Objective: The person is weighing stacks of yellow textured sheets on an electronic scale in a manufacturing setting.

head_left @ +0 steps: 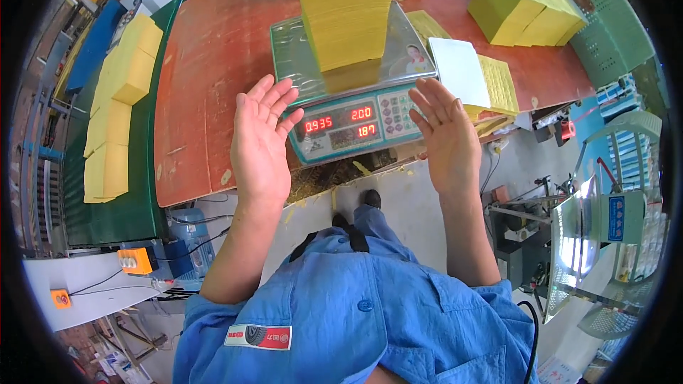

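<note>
My left hand (261,144) is raised, palm up and fingers stretched out, near the left front corner of a digital weighing scale (416,128). My right hand (449,144) is held likewise by the scale's right front corner, empty with its fingers apart. On the scale's metal pan stands a tall stack of yellow paper sheets (348,21), whose top runs out of the picture. Red digits glow on the scale's display (341,122). To the right of the pan lies a white sheet or card (459,71) on more yellow paper (500,84).
The scale stands at the front edge of a red table (206,85). Yellow paper blocks (117,114) line a green surface (160,163) on the left. More yellow stacks (526,11) sit at the far right, beside a green perforated crate (612,28) and another person's hand (583,1).
</note>
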Tool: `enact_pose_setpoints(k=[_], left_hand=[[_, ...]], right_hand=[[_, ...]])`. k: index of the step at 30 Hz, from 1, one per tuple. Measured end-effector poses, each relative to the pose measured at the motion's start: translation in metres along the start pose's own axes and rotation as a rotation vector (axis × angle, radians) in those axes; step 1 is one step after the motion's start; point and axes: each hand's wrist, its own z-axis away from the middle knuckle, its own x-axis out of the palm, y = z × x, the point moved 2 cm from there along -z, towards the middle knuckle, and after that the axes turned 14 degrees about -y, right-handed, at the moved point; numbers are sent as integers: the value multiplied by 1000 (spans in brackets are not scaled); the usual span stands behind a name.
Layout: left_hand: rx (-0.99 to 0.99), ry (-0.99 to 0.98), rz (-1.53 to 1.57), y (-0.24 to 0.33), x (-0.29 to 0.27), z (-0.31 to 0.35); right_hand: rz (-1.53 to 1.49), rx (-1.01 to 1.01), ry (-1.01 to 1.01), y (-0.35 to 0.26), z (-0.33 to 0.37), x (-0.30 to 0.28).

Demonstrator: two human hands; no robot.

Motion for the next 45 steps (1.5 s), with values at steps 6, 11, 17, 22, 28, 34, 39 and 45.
enact_pose_setpoints(k=[6,11,17,22,28,34,39,45], left_hand=[[96,-49,-123,22,3,-10],[363,-119,-434,56,22,-47],[775,-385,-1254,104,72,-101],[532,-377,-1235,97,80,-145],[407,-366,-1311,96,75,-161],[367,-345,-1233,101,81,-157],[619,-316,-1430,89,81,-157],[987,-275,-1524,100,100,-132]], right_hand=[[-83,1,12,3,-7,4],[-127,23,-39,10,-22,-1],[-162,63,-117,-4,-32,-5],[-218,69,-207,-14,-51,-17],[-213,158,-295,-22,-76,-21],[-179,200,-305,-28,-81,-22],[-166,225,-235,-25,-65,-30],[-101,146,-197,-39,-44,-10]])
